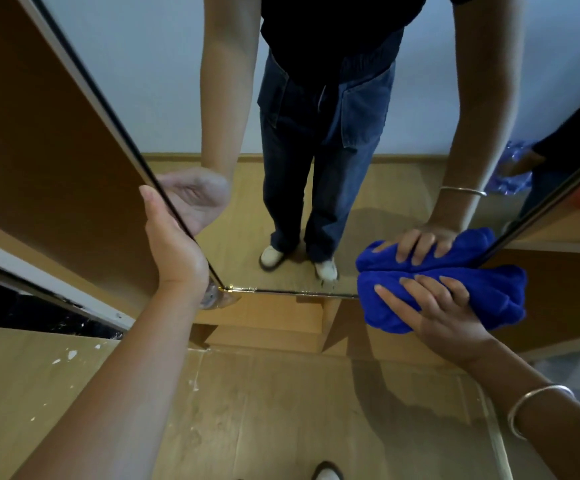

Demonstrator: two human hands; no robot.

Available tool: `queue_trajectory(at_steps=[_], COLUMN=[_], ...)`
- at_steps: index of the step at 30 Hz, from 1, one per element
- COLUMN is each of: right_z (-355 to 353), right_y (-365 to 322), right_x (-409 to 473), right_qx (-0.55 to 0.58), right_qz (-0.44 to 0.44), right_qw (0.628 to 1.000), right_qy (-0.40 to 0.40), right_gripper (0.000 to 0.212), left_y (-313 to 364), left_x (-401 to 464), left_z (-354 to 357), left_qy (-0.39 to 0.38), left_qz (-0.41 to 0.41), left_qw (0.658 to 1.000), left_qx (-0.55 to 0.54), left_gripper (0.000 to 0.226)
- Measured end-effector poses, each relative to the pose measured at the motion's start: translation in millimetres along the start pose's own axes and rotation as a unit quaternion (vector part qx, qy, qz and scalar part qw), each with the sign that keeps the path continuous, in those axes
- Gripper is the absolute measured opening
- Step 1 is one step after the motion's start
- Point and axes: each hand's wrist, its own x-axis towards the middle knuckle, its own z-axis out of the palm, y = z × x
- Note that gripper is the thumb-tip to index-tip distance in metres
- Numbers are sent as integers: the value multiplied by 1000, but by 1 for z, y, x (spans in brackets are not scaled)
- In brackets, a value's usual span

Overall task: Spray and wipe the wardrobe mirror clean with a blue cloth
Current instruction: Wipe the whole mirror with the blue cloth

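The wardrobe mirror (385, 109) fills the upper middle of the head view and reflects a person's legs and arms. My left hand (170, 244) grips the mirror door's left edge, fingers wrapped around the dark frame. My right hand (444, 313), with a silver bangle on the wrist, presses a bunched blue cloth (489, 289) against the mirror's lower right corner. The cloth's reflection shows just above it. Something clear and small (212, 297), possibly a bottle, peeks out under my left wrist at the mirror's bottom left corner; most of it is hidden.
Brown wardrobe panels (39, 150) stand to the left of the mirror door, with a dark track (32, 306) below. Wooden floor (264, 410) with white paint flecks lies beneath. My shoe tip (326, 472) shows at the bottom edge. A wooden panel (558, 289) stands at right.
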Motion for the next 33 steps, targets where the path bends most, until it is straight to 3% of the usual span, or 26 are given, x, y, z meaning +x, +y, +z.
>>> queue_trajectory(at_steps=[11, 15, 22, 27, 30, 33], right_z=[28, 29, 37, 40, 43, 42], right_y=[-18, -31, -71, -123, -155, -186], right_x=[-25, -22, 14, 67, 94, 120], right_qx=[10, 65, 106, 95, 73, 67], right_qz=[-34, 21, 9, -8, -13, -26], right_qw=[996, 995, 994, 995, 997, 997], right_qy=[-82, -66, -16, 36, 27, -42], right_gripper=[42, 45, 55, 46, 43, 60], left_y=[1, 0, 3, 3, 2, 2], left_x=[0, 1, -2, 2, 1, -1], left_z=[-8, -12, -10, -18, -19, -18], left_qy=[-25, -50, -31, -39, -58, -52], left_qz=[-1, -14, -35, -62, -62, -61], left_qw=[1000, 999, 999, 997, 996, 997], left_qx=[9, 13, 4, 36, 40, 21], left_gripper=[32, 34, 33, 65, 58, 46])
